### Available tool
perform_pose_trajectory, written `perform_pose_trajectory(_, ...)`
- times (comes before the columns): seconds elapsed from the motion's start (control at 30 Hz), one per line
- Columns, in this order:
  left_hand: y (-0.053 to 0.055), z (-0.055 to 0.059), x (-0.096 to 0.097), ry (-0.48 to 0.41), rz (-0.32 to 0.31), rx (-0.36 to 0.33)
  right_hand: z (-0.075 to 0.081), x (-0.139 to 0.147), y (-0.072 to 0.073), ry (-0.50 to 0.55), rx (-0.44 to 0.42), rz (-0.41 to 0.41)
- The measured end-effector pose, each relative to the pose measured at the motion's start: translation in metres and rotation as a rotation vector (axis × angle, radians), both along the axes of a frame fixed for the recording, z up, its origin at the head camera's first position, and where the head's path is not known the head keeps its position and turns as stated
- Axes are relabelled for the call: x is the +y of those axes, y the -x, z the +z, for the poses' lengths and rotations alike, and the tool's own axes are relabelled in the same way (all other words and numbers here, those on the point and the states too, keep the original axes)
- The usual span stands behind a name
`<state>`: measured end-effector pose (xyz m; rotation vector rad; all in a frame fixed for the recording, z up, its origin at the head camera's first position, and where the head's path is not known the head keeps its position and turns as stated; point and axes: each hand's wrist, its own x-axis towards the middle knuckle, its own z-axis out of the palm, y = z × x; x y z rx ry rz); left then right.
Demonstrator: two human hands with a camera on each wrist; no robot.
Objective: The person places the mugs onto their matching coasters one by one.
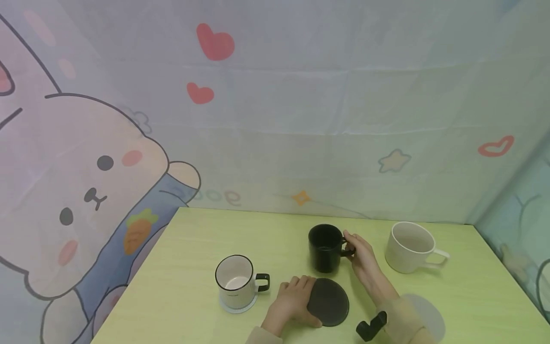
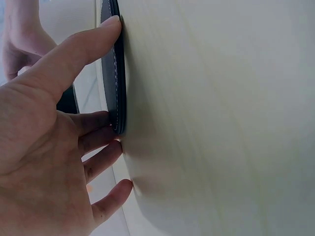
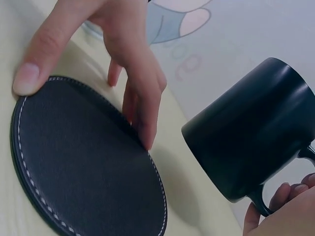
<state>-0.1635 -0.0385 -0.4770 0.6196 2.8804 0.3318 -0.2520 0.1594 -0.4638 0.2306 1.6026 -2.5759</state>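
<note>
A black mug (image 1: 325, 253) is upright near the middle of the table, and my right hand (image 1: 362, 255) grips its handle from the right. In the right wrist view, the mug (image 3: 253, 130) shows its smooth dark side, with curled fingers (image 3: 285, 199) at the handle. Nearer to me lies a round black coaster (image 1: 331, 304) with white stitching round its edge. My left hand (image 1: 295, 302) holds this coaster by its left side, thumb at the near edge and fingers at the far edge. Thumb and fingertips meet the coaster's rim (image 2: 118, 73) in the left wrist view.
To the left, a white mug (image 1: 235, 289) with black rim and handle stands on a pale coaster (image 1: 238, 310). A wide white cup (image 1: 406, 251) is at the right rear. Another pale coaster (image 1: 429, 315) lies partly behind my right forearm. A printed curtain (image 1: 275, 105) hangs behind the table.
</note>
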Motion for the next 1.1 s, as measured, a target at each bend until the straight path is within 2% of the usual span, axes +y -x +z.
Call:
perform_pose_trajectory(0.4,0.002,-0.002,0.0,-0.04,0.007,-0.023,0.002,0.002,-0.009,0.06,-0.009,-0.015)
perform_pose_trajectory(0.63,0.0,0.001,0.0,-0.024,0.006,-0.027,0.0,0.002,-0.014,0.08,-0.012,-0.018)
perform_pose_trajectory(1.1,0.001,-0.002,-0.001,-0.03,-0.001,-0.019,0.007,0.004,-0.023,0.099,0.02,-0.012)
